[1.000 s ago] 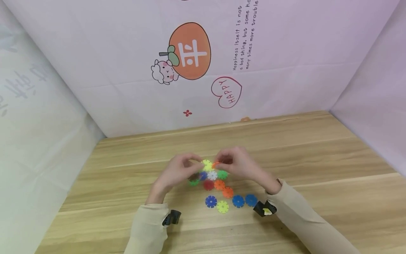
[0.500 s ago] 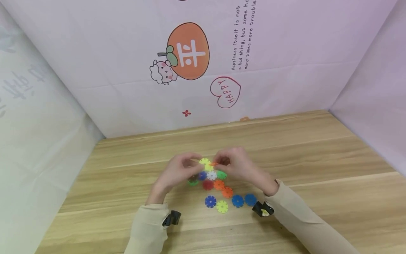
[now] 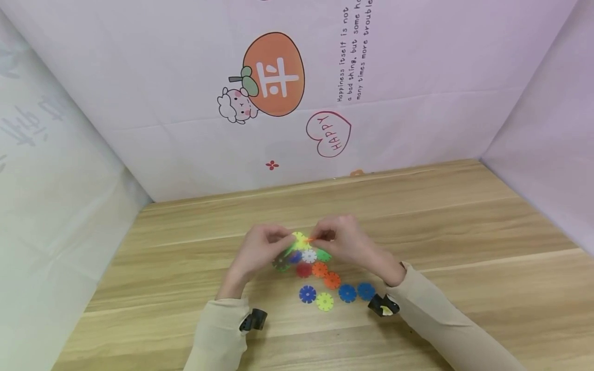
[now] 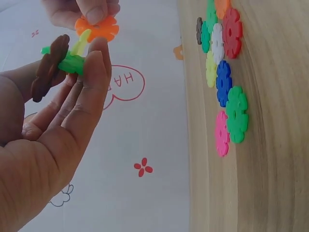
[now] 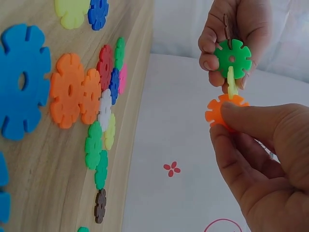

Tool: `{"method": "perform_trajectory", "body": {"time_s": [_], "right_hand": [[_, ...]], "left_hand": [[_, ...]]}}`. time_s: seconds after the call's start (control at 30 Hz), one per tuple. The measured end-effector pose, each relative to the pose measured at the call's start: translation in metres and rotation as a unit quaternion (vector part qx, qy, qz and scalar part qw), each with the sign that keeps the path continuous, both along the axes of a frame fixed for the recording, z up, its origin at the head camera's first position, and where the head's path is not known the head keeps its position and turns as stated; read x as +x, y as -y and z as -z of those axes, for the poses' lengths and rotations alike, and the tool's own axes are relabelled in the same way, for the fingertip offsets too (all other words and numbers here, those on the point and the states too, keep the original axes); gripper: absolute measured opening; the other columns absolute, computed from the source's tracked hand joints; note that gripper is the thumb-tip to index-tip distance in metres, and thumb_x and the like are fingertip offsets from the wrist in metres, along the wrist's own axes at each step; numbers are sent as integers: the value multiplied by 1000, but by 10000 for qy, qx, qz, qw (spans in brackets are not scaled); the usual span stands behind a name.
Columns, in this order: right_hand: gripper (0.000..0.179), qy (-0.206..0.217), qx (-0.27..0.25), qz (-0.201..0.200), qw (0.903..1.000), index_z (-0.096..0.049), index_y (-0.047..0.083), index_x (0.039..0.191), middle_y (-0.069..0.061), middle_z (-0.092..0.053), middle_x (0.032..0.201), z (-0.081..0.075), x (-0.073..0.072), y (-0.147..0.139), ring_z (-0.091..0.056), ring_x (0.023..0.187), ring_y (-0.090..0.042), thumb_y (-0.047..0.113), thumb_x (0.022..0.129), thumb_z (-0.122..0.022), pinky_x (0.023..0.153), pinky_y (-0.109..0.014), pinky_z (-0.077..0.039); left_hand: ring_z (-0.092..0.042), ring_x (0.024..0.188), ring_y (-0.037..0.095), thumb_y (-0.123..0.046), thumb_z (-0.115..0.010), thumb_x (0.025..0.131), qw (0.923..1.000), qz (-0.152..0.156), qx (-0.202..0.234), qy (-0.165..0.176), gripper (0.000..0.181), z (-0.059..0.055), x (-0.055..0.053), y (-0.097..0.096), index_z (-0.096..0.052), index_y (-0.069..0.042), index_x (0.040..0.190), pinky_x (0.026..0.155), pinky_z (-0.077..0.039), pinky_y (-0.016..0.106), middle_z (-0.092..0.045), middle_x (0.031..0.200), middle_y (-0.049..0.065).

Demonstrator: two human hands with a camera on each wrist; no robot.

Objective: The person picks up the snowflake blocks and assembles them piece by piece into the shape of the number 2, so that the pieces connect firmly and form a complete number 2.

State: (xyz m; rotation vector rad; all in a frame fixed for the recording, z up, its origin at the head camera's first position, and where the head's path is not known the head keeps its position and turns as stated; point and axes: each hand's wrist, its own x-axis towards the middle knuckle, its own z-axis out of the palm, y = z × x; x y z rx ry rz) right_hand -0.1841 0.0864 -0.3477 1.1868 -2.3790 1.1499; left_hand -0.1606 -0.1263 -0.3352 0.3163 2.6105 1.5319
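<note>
My left hand (image 3: 260,250) holds a short chain of notched plastic building discs above the table. In it a brown disc (image 4: 50,67) and a green disc (image 5: 242,57) are slotted together, and a yellow disc (image 5: 232,87) juts from the green one. The right hand (image 3: 348,238) pinches an orange disc (image 5: 215,115) between thumb and fingers. That orange disc meets the free edge of the yellow disc, almost at right angles to it. Both hands face each other, fingertips a short way apart.
Loose discs lie on the wooden table (image 3: 417,216) below the hands, among them a red disc (image 3: 303,270), a white disc (image 5: 104,110), a pink disc (image 4: 222,134) and a light blue disc (image 3: 347,293). A printed white cloth (image 3: 394,129) stands behind.
The orange disc in the right hand has turned from showing its face to edge-on in the head view. The left hand's chain has tilted, bringing green into sight. Both hands stay nearly in place.
</note>
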Motion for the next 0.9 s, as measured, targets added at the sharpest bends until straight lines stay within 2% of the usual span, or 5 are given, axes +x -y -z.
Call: {"method": "perform_trajectory", "body": {"time_s": [0.23, 0.4, 0.53, 0.7, 0.9], "right_hand": [[13, -718, -237, -59, 9971, -73, 3, 74, -5, -69, 70, 2, -1, 2, -58, 58, -7, -9, 71, -78, 53, -16, -49], [16, -1197, -530, -48, 9914, -73, 1, 72, -6, -67, 67, 1, 0, 4, -59, 55, -9, -13, 68, -77, 52, -14, -48], [17, -1262, -782, -34, 9889, -72, 0, 71, -6, -67, 66, 1, -1, 5, -60, 55, -11, -16, 67, -76, 52, -14, -49], [18, -1198, -783, -78, 9897, -72, 1, 70, -5, -67, 66, 0, -1, 4, -61, 56, -11, -16, 67, -76, 53, -14, -50], [20, -1717, -842, -269, 9812, -72, 1, 70, -5, -66, 65, 1, -3, 6, -60, 55, -11, -18, 66, -76, 53, -13, -48]], "left_hand": [[-66, 82, 15, -17, -69, 88, 9999, -64, 114, -89, 11, 1, 0, -3, -74, -7, 89, 71, -53, 31, -71, 88, 3], [-68, 84, 16, -17, -69, 88, 9994, -161, 276, -163, 11, -1, 0, -5, -74, -8, 89, 73, -52, 32, -72, 88, 2], [-68, 83, 16, -17, -69, 88, 9989, -188, 394, -153, 11, -2, 0, -6, -74, -7, 89, 72, -53, 32, -72, 87, 3], [-67, 78, 16, -16, -69, 88, 9991, -92, 388, -146, 10, -4, 1, -6, -73, -7, 87, 67, -52, 31, -71, 87, 3], [-68, 78, 15, -15, -69, 88, 9989, -146, 405, -195, 9, -6, 3, -7, -73, -6, 87, 66, -53, 30, -71, 85, 3]]}}
